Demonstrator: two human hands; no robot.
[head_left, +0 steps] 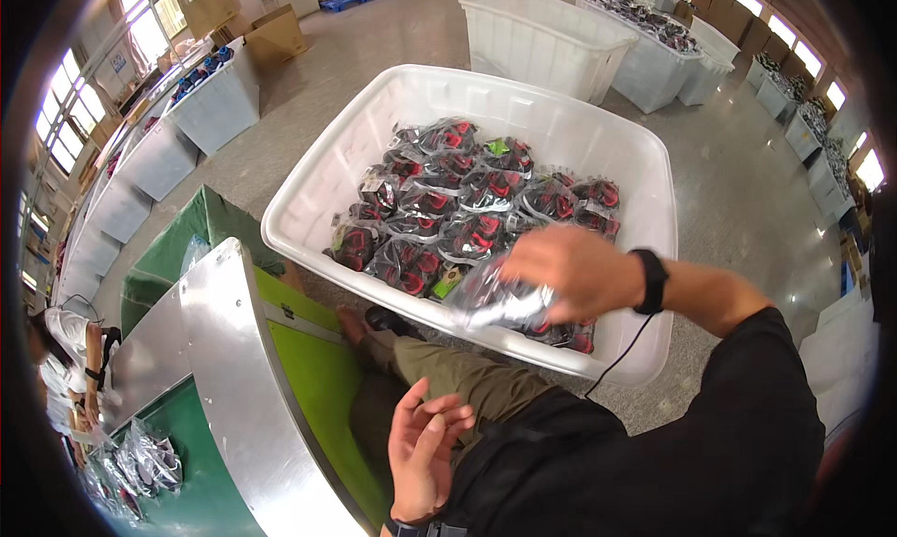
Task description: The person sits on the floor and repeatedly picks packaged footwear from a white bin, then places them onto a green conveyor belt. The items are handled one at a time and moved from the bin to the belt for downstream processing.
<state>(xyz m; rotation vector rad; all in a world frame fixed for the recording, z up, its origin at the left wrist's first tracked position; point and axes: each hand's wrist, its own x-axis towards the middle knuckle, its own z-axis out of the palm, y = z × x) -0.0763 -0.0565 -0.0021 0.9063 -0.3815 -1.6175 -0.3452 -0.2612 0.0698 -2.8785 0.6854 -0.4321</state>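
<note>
Over the near side of a large white plastic bin [336, 107], my right hand [579, 273] grips a clear plastic bag [505, 299], blurred by motion. Its contents are hard to make out. Below it, the bin holds many clear bags of black-and-red goods [434, 200] that look like shoes. A few of these bags show a bright green tag or card. My left hand [428, 448] is held palm up in front of my body, empty, with its fingers apart and slightly curled. It is nearest to my trousers and the metal edge of a conveyor [243, 369].
Bagged goods [140, 462] lie on the conveyor's green belt [201, 443] at lower left, where another person [70, 350] stands. A green container [187, 229] sits beside the bin. White bins [542, 46] line the floor behind and along both sides. A dark cord [621, 355] hangs from my right wrist.
</note>
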